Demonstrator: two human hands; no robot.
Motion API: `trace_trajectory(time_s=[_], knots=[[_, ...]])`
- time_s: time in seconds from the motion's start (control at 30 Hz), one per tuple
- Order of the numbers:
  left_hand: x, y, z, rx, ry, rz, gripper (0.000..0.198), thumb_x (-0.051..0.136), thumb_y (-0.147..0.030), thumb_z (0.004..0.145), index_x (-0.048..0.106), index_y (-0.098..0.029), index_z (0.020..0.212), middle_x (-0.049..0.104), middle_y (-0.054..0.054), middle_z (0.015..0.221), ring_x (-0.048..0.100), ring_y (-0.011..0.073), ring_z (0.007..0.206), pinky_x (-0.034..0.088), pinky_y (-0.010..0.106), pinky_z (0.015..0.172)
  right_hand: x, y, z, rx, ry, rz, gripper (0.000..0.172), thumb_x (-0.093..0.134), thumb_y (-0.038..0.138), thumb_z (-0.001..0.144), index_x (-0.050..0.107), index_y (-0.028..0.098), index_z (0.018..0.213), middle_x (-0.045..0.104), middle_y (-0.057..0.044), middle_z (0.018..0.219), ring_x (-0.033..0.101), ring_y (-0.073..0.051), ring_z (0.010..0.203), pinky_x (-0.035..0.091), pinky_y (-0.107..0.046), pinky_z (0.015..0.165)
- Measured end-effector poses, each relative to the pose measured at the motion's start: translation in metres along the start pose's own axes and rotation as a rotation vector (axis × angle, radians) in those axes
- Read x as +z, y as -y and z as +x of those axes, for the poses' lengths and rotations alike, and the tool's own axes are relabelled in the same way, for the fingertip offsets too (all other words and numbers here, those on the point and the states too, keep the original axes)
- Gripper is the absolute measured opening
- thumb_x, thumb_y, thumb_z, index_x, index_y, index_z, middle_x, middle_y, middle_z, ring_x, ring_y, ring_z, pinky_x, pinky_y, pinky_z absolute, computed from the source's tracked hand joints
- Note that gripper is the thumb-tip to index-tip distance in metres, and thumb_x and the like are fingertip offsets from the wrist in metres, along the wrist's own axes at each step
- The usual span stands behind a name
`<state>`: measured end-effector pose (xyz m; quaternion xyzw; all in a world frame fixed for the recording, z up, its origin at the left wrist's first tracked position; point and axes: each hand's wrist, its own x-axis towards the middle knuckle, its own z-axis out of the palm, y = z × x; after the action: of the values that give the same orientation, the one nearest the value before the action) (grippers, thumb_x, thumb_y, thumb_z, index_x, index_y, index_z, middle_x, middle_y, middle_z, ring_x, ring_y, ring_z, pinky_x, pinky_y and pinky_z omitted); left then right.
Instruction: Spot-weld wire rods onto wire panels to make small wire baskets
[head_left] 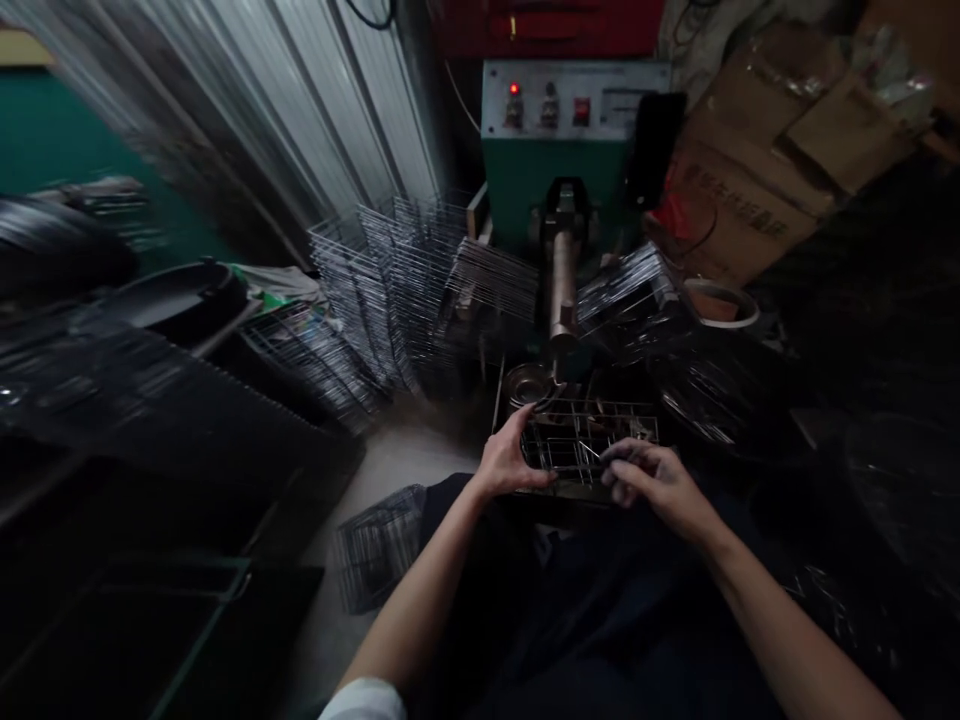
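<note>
A small wire grid (pixel 576 440) lies below the spot-welding machine's upper arm (pixel 564 290). My left hand (pixel 506 458) grips its left side, with the thumb along the near edge and the fingers reaching over the far part. At the grid's right side, my right hand (pixel 646 475) is closed in a pinch. A thin piece of wire (pixel 590 451) sticks out from its fingertips toward the grid. Dim light hides the exact contact between wire and grid. Just behind the left fingers sits a round metal part (pixel 527 383).
Stacked wire panels (pixel 390 290) stand left of the machine, with more wire pieces (pixel 626 290) on its right. A control panel (pixel 574 100) shows a red light. Cardboard boxes (pixel 742 190) are at the back right. A wire bundle (pixel 379 550) sits on the floor.
</note>
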<state>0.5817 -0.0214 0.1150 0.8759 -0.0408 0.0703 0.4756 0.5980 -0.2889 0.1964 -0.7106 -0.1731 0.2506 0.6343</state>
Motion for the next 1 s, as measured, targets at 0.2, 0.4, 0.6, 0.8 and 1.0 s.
trace_trajectory(time_s=[0.2, 0.4, 0.6, 0.8, 1.0], knots=[[0.006, -0.010, 0.003, -0.013, -0.008, 0.024, 0.116, 0.090, -0.039, 0.051, 0.031, -0.027, 0.150, 0.051, 0.010, 0.147, 0.053, 0.0347, 0.132, 0.046, 0.049, 0.110, 0.005, 0.010, 0.027, -0.320, 0.168, -0.546, 0.021, 0.058, 0.037, 0.097, 0.073, 0.023, 0.100, 0.073, -0.004, 0.096, 0.068, -0.021, 0.088, 0.054, -0.035, 0.082], [0.019, -0.012, 0.007, -0.026, -0.049, 0.048, 0.096, 0.088, -0.047, 0.050, 0.043, -0.026, 0.132, 0.065, 0.006, 0.122, 0.066, 0.0322, 0.112, 0.053, 0.044, 0.095, 0.015, -0.018, 0.041, -0.653, 0.070, -0.899, 0.022, 0.049, 0.019, 0.100, 0.068, 0.020, 0.109, 0.072, -0.007, 0.095, 0.064, -0.023, 0.089, 0.054, -0.038, 0.083], [0.024, -0.012, 0.009, 0.077, -0.069, -0.020, 0.082, 0.087, -0.045, 0.053, 0.051, -0.026, 0.124, 0.059, 0.006, 0.135, 0.060, 0.0283, 0.122, 0.049, 0.039, 0.103, 0.014, -0.038, 0.033, -0.783, -0.006, -1.143, 0.041, 0.048, 0.011, 0.097, 0.059, 0.020, 0.136, 0.071, -0.011, 0.119, 0.063, -0.027, 0.105, 0.055, -0.046, 0.089], [0.029, -0.009, 0.008, 0.078, -0.089, -0.075, 0.077, 0.087, -0.044, 0.054, 0.055, -0.027, 0.122, 0.056, 0.007, 0.141, 0.053, 0.0290, 0.133, 0.045, 0.039, 0.110, 0.014, -0.043, 0.033, -0.874, -0.048, -1.109, 0.049, 0.044, 0.005, 0.096, 0.054, 0.022, 0.141, 0.071, -0.009, 0.120, 0.066, -0.025, 0.103, 0.056, -0.046, 0.092], [0.034, -0.005, 0.016, 0.103, -0.143, -0.109, 0.072, 0.085, -0.039, 0.057, 0.055, -0.025, 0.121, 0.057, 0.008, 0.138, 0.056, 0.0271, 0.129, 0.046, 0.037, 0.108, 0.014, -0.041, 0.044, -0.861, -0.083, -0.994, 0.048, 0.045, 0.006, 0.096, 0.057, 0.025, 0.139, 0.072, -0.008, 0.117, 0.067, -0.024, 0.102, 0.058, -0.044, 0.088]])
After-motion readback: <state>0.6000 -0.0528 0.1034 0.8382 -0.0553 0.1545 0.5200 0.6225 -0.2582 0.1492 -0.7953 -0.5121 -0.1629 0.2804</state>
